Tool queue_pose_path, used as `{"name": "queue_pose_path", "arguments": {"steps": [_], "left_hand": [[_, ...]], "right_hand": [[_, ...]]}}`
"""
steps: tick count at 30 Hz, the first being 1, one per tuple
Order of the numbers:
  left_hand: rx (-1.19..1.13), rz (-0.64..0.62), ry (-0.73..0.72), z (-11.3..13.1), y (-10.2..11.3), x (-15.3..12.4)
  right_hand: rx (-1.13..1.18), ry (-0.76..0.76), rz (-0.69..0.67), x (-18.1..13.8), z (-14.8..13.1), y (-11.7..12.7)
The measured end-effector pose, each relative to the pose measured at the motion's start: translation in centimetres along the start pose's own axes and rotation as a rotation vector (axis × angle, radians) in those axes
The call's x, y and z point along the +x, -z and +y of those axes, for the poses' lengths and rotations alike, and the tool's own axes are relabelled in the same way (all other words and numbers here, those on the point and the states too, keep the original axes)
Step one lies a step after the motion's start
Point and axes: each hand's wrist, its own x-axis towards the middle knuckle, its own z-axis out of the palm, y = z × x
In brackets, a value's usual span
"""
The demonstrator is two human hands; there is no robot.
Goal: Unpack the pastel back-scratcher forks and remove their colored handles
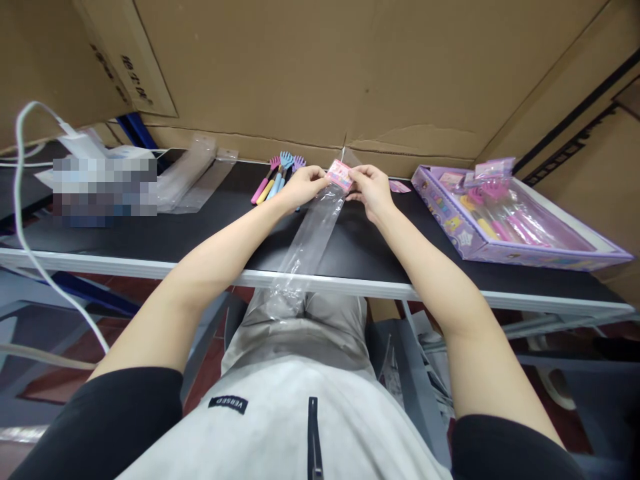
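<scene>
Both hands meet at the far middle of the black table [150, 240]. My left hand [304, 185] and my right hand [369, 188] pinch the top of a long clear plastic bag [313, 241], which carries a pink header card [340, 175]. The bag trails back over the table's front edge toward my lap. Just behind my left hand lie a few small hand-shaped toys [277, 175] with pink, blue and purple handles.
A purple tray box [467, 239] holding bagged toys sits at the right. Empty clear bags [193, 175] lie at the back left beside a white charger [83, 143] with its cable. Cardboard sheets [320, 73] wall off the back. A small pink scrap [399, 187] lies near my right hand.
</scene>
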Motion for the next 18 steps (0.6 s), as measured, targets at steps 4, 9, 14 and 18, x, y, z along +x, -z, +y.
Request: {"name": "queue_pose_path", "arguments": {"steps": [4,9,14,18], "left_hand": [[0.004,0.027,-0.017,0.2,0.1,-0.1],[-0.021,0.057,-0.015,0.1,0.0,0.2],[-0.064,0.203,0.066,-0.4,1.0,1.2],[-0.147,0.364,0.187,-0.6,2.7,2.0]], "right_hand": [[0.092,-0.044,0.017,0.0,-0.5,-0.1],[0.163,-0.08,0.035,0.6,-0.1,0.1],[0.097,-0.037,0.184,2.3,-0.3,2.1],[0.037,-0.057,0.409,4.3,-0.9,5.4]]}}
